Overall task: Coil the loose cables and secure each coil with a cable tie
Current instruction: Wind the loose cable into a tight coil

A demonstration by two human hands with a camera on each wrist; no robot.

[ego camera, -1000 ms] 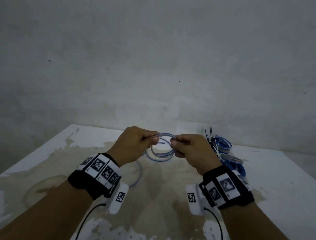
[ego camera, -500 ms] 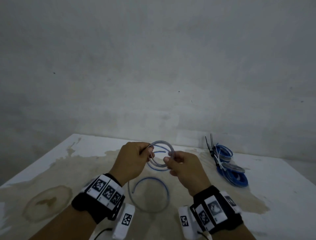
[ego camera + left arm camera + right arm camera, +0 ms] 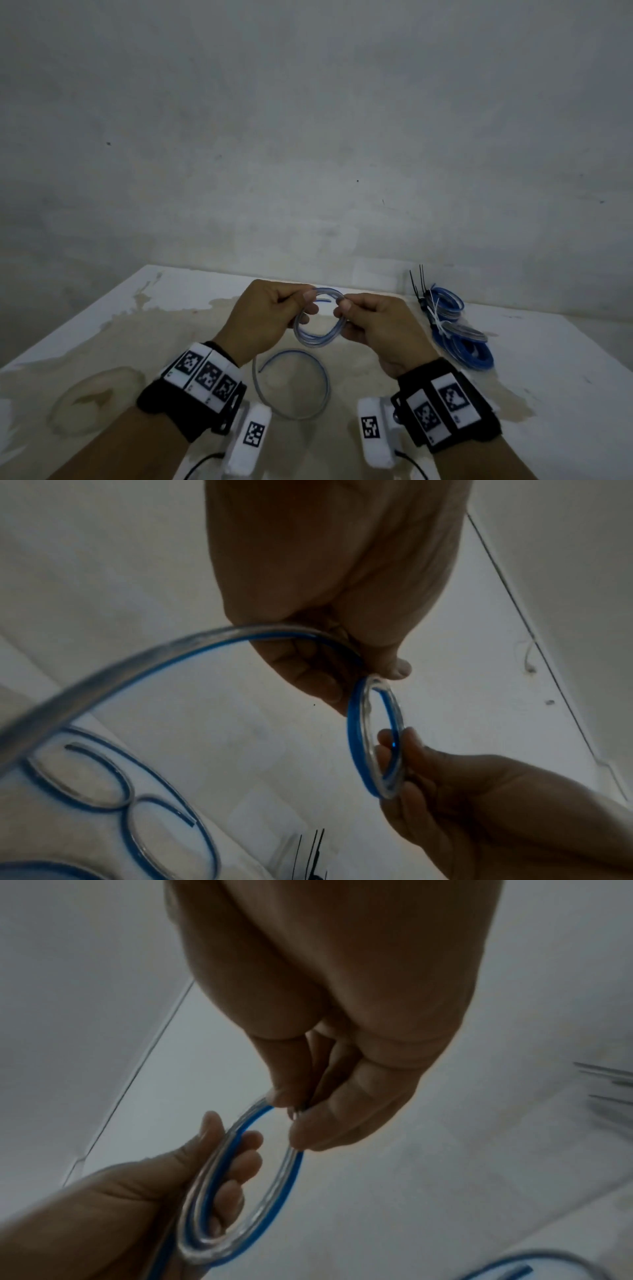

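Observation:
A clear cable with a blue stripe forms a small coil [image 3: 318,325] held above the table between both hands. My left hand [image 3: 274,315] grips the coil's left side with curled fingers and thumb; in the left wrist view the coil [image 3: 375,739] hangs edge-on under that thumb. My right hand [image 3: 370,322] pinches the coil's right side, and the right wrist view shows the coil [image 3: 240,1191] between both hands. The cable's loose tail [image 3: 294,383] lies in a wide loop on the table under the hands.
A pile of tied blue coils [image 3: 459,332] lies at the right of the stained white table [image 3: 137,325], with black cable ties [image 3: 418,284] sticking up and white ones across the coils. A grey wall rises right behind the table.
The coil has turned in my hands and gained a wrap, while the loose loop on the table has come into view under the hands. Both hands keep hold.

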